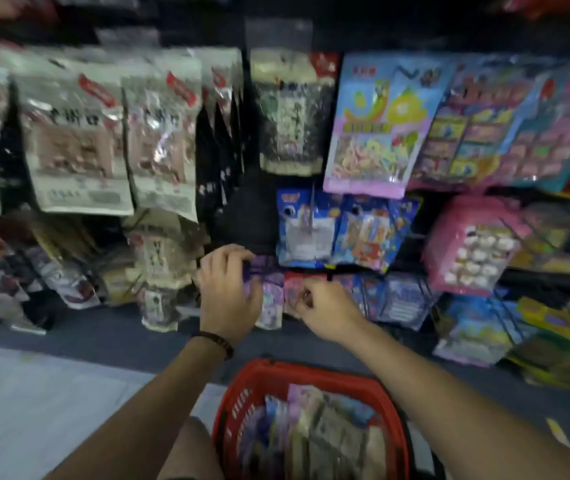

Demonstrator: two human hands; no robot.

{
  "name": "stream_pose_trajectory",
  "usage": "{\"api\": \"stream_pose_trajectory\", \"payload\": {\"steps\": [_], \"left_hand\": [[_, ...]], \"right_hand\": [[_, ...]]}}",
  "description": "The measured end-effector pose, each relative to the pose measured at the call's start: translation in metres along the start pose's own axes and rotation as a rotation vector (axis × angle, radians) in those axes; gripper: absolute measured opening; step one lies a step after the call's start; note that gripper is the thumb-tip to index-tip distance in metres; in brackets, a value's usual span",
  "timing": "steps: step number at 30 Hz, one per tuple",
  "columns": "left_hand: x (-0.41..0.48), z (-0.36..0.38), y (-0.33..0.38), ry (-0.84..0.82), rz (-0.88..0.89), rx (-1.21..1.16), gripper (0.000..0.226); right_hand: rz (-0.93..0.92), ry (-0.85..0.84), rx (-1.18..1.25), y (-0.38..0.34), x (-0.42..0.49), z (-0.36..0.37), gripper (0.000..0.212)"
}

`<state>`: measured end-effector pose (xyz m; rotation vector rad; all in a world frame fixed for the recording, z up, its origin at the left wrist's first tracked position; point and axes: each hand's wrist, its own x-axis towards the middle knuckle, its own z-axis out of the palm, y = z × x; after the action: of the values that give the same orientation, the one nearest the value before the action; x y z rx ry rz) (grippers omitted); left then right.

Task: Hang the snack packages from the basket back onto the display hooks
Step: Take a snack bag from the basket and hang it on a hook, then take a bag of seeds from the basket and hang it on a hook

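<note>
Head view, heavily motion-blurred. Red basket (231, 407) at bottom centre, slotted walls, standing on the floor just in front of the display; packed with upright snack packages (314, 431) in purple, blue and beige, prints unreadable. Left hand (229, 289), dark bead bracelet (216, 341) at the wrist, curled round the top left edge of a purple package (269, 299) held up against the lowest row of the rack, above and beyond the basket. Right hand (325, 311) pinched shut at the top of a neighbouring red-pink package (292, 289); whether on the packet itself or on a hook, not discernible. Display hooks hidden by blur and hanging stock. Rack contents: upper left, white packages (75, 140) with red slanted logo badges and dark characters, illegible; centre, dark seed-like package (288, 112) with a pale label; right, pink-and-blue candy package (380, 123) with cartoon fruit figures, writing too blurred to read; below it, blue packages (332, 230); far right, pink package (473, 247) with a window of white round pieces.
</note>
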<state>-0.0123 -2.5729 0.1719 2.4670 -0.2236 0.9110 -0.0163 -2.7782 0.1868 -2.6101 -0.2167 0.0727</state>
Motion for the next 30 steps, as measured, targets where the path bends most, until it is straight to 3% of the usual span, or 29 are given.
{"api": "stream_pose_trajectory", "payload": {"steps": [4, 8, 12, 15, 20, 25, 28, 30], "left_hand": [[-0.115, 0.061, 0.006, -0.450, -0.020, 0.036, 0.033], [-0.207, 0.121, -0.006, -0.955, -0.354, -0.054, 0.040], [-0.249, 0.151, 0.003, -1.322, -0.555, -0.043, 0.068], [-0.266, 0.182, 0.006, -1.293, -0.798, -0.100, 0.063], [-0.304, 0.271, -0.033, -1.081, -1.118, -0.261, 0.106], [-0.324, 0.327, -0.046, -1.052, -1.220, -0.159, 0.077], [-0.300, 0.309, -0.006, -0.975, -1.196, -0.073, 0.084], [-0.283, 0.294, 0.019, -0.922, -1.217, -0.120, 0.055]], "right_hand": [[0.140, -0.184, 0.016, 0.076, -0.052, 0.071, 0.018], [0.289, -0.291, 0.044, 0.141, -0.103, 0.133, 0.030], [0.406, -0.358, 0.041, 0.191, -0.142, 0.183, 0.043], [0.476, -0.413, 0.062, 0.218, -0.152, 0.211, 0.047], [0.583, -0.474, 0.195, 0.245, -0.167, 0.235, 0.070], [0.683, -0.399, 0.380, 0.246, -0.177, 0.233, 0.060], [0.738, -0.364, 0.477, 0.248, -0.169, 0.232, 0.044], [0.788, -0.338, 0.531, 0.252, -0.165, 0.232, 0.041]]}}
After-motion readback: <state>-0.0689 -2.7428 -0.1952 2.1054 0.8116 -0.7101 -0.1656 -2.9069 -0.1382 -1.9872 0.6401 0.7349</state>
